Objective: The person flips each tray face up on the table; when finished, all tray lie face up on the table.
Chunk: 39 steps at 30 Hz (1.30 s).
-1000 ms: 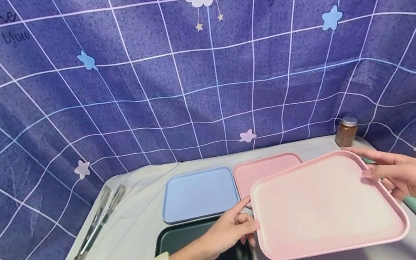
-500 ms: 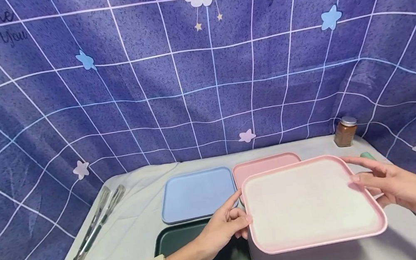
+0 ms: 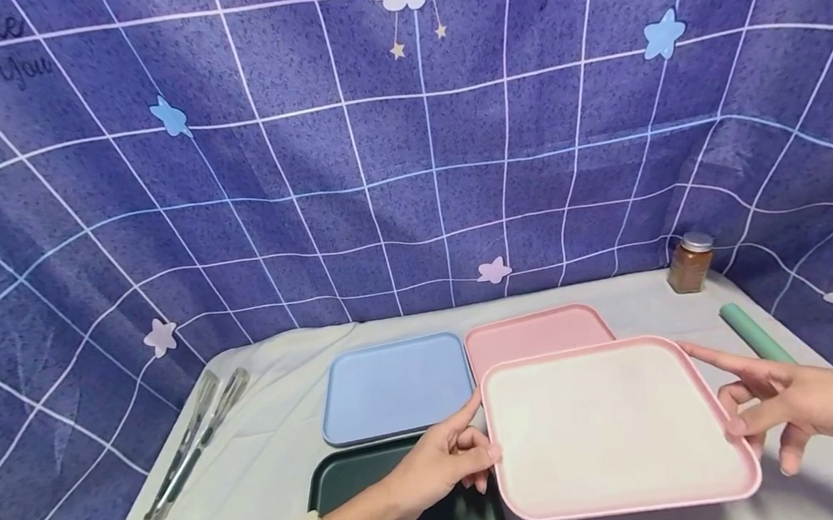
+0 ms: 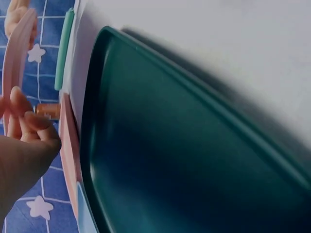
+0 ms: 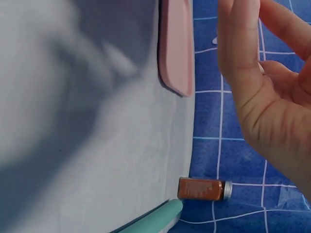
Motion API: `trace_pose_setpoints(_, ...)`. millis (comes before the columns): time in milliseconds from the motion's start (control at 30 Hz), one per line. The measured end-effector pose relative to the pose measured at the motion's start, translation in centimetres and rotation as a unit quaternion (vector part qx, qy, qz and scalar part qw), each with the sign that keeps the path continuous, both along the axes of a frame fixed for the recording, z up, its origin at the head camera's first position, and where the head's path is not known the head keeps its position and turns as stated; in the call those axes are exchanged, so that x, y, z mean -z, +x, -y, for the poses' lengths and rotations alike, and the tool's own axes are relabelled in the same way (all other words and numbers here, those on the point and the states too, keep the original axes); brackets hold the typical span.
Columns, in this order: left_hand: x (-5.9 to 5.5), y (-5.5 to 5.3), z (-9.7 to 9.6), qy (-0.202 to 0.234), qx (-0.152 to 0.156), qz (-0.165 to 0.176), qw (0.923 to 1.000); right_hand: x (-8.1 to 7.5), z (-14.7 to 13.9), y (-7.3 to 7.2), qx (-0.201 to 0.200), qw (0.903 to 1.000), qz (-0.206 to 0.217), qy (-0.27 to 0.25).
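Note:
A pale pink tray [image 3: 617,429] with a pink rim is held above the table in front of me, its inside looking nearly white. My left hand [image 3: 447,462] pinches its left edge, index finger stretched along the rim. On the right edge, my right hand [image 3: 784,400] holds the rim with the thumb on it and the index finger reaching to the far corner. Below my left forearm lies a dark green tray [image 4: 160,121], partly covered by the arm. A blue tray [image 3: 399,389] and a second pink tray [image 3: 529,337] lie behind; the held tray hides part of that pink one.
Metal tongs [image 3: 197,444] lie at the table's left side. At the back right stands a brown jar [image 3: 691,264] with a silver lid. A green roll [image 3: 758,333] lies along the right side, partly behind my right hand. A blue patterned curtain [image 3: 405,144] hangs behind the white-covered table [image 3: 281,415].
The held tray has moved left and levelled out, its far right corner dropping. My right hand has moved left with it, its thumb now nearer the tray's front right corner.

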<state>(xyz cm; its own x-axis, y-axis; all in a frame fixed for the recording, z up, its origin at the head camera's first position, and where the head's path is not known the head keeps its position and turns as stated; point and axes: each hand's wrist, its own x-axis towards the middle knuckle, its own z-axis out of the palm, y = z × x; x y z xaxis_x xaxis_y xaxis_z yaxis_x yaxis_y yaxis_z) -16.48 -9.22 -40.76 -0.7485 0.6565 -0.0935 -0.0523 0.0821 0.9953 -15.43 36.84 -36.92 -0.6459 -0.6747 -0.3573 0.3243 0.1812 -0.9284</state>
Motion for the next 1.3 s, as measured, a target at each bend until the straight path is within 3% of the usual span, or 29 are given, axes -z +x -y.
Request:
trace_pose_setpoints(233,0.0,-0.3,0.2,-0.03,0.078,0.017,0.9964,1.4,0.2,0.2,-0.02,0.9989,0.039,-0.014)
trace_pose_setpoints(333,0.0,-0.2,0.0,-0.044,0.091,0.018,0.9947,1.8,0.0,0.3,-0.018,0.9984,0.053,-0.004)
trace_pose_setpoints(700,0.9,0.3,-0.4,-0.059,0.079,0.037,0.9945,3.3,0.0,0.8,-0.006,0.9984,0.055,0.012)
trace_pose_setpoints(933,0.9,1.0,-0.5,-0.063,0.069,0.045,0.9946,4.5,0.1,1.3,-0.002,0.9979,0.063,0.015)
trace_pose_setpoints(1300,1.1,1.2,-0.6,-0.073,0.049,0.061,0.9942,5.4,0.3,1.5,-0.007,0.9983,0.056,-0.011)
